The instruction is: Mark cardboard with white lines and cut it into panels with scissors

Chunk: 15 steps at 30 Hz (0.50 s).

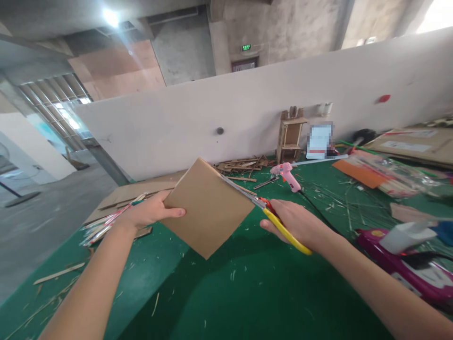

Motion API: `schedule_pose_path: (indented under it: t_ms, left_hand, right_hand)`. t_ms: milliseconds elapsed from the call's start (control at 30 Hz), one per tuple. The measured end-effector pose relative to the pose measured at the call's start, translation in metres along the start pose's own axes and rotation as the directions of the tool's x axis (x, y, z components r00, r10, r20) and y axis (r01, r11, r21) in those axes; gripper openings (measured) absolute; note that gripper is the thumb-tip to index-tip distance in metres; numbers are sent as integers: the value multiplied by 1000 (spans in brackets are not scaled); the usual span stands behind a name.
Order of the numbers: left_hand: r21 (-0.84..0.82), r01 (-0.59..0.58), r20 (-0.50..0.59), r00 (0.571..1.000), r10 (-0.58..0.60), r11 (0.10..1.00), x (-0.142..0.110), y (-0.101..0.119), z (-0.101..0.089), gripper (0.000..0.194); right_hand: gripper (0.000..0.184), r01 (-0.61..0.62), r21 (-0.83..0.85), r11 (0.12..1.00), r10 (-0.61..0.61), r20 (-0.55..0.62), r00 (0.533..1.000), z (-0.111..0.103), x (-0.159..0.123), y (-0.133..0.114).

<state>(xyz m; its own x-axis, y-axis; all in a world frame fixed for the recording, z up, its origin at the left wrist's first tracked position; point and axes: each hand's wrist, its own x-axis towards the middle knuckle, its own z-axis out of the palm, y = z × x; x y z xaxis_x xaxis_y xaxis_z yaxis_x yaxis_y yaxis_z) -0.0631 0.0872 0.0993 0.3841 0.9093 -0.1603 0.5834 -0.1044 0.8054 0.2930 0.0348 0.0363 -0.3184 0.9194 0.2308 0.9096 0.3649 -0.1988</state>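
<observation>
My left hand (154,210) grips a square piece of brown cardboard (208,208) by its left side, thumb lying across the face. The sheet is held up above the green table, one corner pointing down. In my right hand (292,219) is a pair of scissors (285,231) with yellow and red handles. Its blades run along the upper right edge of the cardboard; whether they are closed on it I cannot tell. My right fingers wrap the handles.
Behind the cardboard lie cardboard scraps (244,165). A pink glue gun (287,176) rests beyond my right hand, its cord trailing right. A small cardboard stand (290,134) is against the white partition (191,123). A magenta device (392,264) sits at right, sticks (106,222) at left.
</observation>
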Motion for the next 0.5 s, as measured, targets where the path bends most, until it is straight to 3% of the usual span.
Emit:
schedule_pose_path:
  t_ms: [267, 400, 500]
  left_hand:
    - [-8, 1, 16, 1000, 0, 1000, -2, 10, 6, 67]
    - [33, 2, 30, 1000, -3, 999, 2, 18, 14, 67]
    - [64, 26, 22, 999, -27, 998, 2, 17, 12, 65]
  right_hand:
    - [42, -43, -29, 999, 42, -29, 999, 5, 3, -5]
    - [52, -107, 87, 990, 109, -23, 994, 10, 12, -9]
    - [52, -132, 177, 975, 152, -105, 983, 13, 17, -5]
